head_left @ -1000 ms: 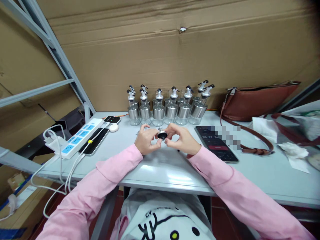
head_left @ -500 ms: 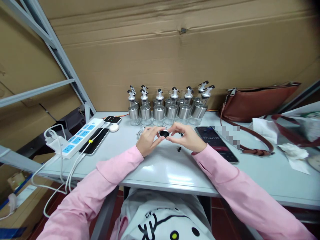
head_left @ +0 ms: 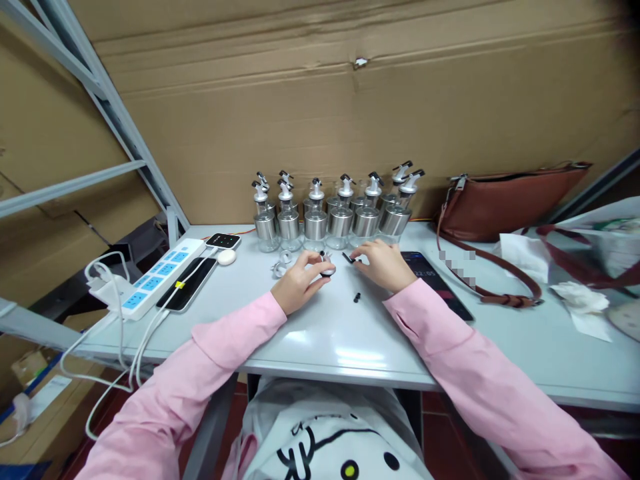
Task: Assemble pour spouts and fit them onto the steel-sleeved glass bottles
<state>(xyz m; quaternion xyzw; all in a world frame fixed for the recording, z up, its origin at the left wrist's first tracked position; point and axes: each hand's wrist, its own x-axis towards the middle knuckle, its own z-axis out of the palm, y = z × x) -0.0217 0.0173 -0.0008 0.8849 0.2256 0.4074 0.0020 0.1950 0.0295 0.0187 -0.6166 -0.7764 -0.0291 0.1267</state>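
Note:
My left hand (head_left: 300, 283) pinches a bottle pourer top (head_left: 327, 268), silver-white with a black base, just above the table. To its right, my right hand (head_left: 383, 265) has thumb and fingertips closed on a small black plastic piece (head_left: 348, 258). Another small black part (head_left: 357, 297) lies on the table in front of that hand. Left of my left hand lie some silver-white pourer parts (head_left: 281, 265). Behind both hands stand glass oil bottles with steel sleeves (head_left: 315, 225), fitted with pourer tops.
A power strip (head_left: 163, 277) with white cables and a black phone (head_left: 187, 285) lie at the left. At the right are a phone showing a timer (head_left: 445, 293), a brown bag (head_left: 515, 203) and crumpled tissue (head_left: 583, 298). Cardboard (head_left: 310, 120) walls off the back.
My right hand has let go of the pourer top and moved right to a small black piece. My left hand keeps the pourer top, now turned on its side.

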